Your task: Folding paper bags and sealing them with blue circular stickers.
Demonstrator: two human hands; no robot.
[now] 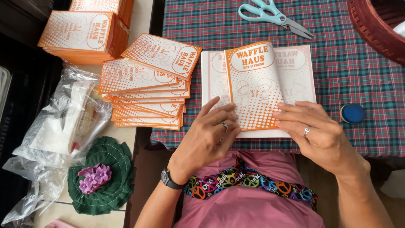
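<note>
Closest in, the left hand (211,131) lies flat, fingers spread and pressing on the lower left edge of an orange-and-white paper bag (257,90), a ring on one finger and a dark watch at the wrist. The right hand (316,133) does the same on the lower right, fingertips (280,114) together along the fold line, resting on the paper rather than clamped around it. Neither hand grips; both press down.

The bag lies on the plaid tablecloth (358,84) right at the table's near edge, its orange printed panel in the centre and paler white flaps out to either side. It looks like thin, light paper: flat, easily creased, likely to slide on the cloth unless pinned, and easy to tear at a fold. The best hold, I'd judge, is at the edges or corners with a light pinch, or flat pressure along a crease as shown.

Just right of the right hand sits a small round blue-topped container (352,113). To the left, a fanned pile of finished bags (147,84) overhangs the cloth's edge, with clear plastic wrapping (59,126) and a green fabric piece with a purple flower (99,177) beside it on the pale counter.

Farther back, a taller neat stack of bags (84,36) stands at the upper left, light blue scissors (274,17) lie closed on the cloth, and a reddish-brown basket rim (371,29) cuts the top right corner.
</note>
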